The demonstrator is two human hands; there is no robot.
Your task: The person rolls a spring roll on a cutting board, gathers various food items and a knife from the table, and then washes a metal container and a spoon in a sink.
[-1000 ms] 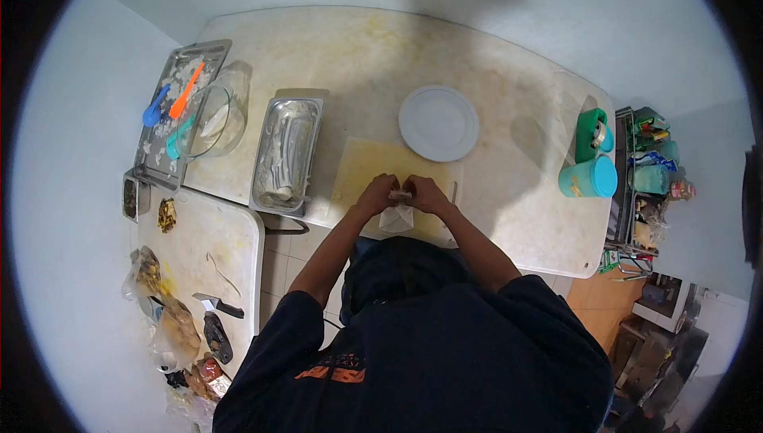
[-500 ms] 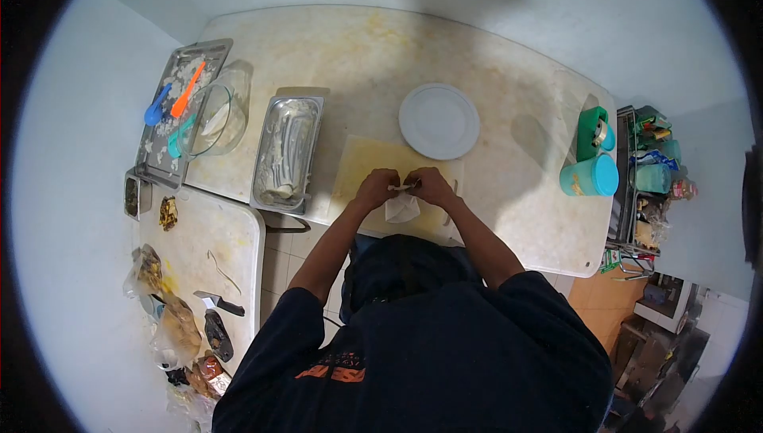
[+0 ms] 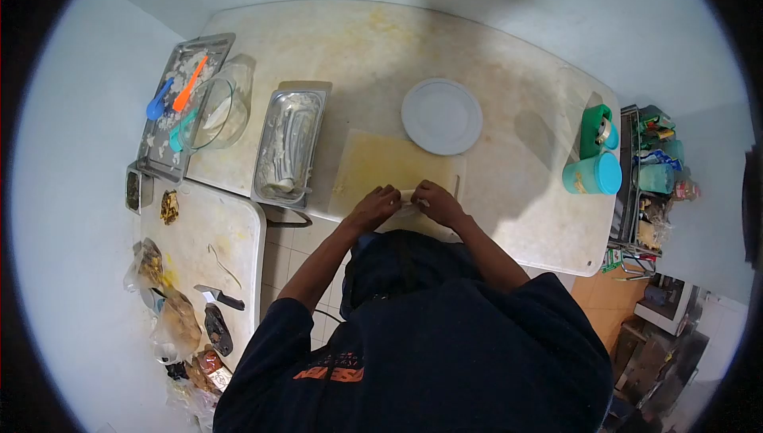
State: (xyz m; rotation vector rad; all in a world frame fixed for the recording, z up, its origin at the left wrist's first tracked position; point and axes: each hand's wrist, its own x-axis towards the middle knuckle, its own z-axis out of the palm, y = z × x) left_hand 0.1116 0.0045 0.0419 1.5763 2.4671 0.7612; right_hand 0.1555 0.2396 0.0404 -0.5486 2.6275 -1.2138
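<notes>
Both hands work on a pale rolled wrapper (image 3: 408, 195) at the near edge of a yellowish cutting board (image 3: 389, 164). My left hand (image 3: 376, 204) pinches its left end and my right hand (image 3: 433, 200) pinches its right end. Most of the roll is hidden under my fingers and my head. Just beyond the board sits a white round plate (image 3: 441, 116) with nothing on it. A steel pan (image 3: 289, 147) holding pale filling stands to the left of the board.
A glass bowl (image 3: 208, 115) and a metal tray (image 3: 175, 103) with blue and orange utensils sit far left. A teal cup (image 3: 590, 175) and green tape holder (image 3: 594, 131) stand at right. A side table (image 3: 208, 234) holds bags and a knife.
The folded white wrapper that hung below my hands has been rolled up tight. Both hands have stayed at the board's near edge and the view shifted slightly.
</notes>
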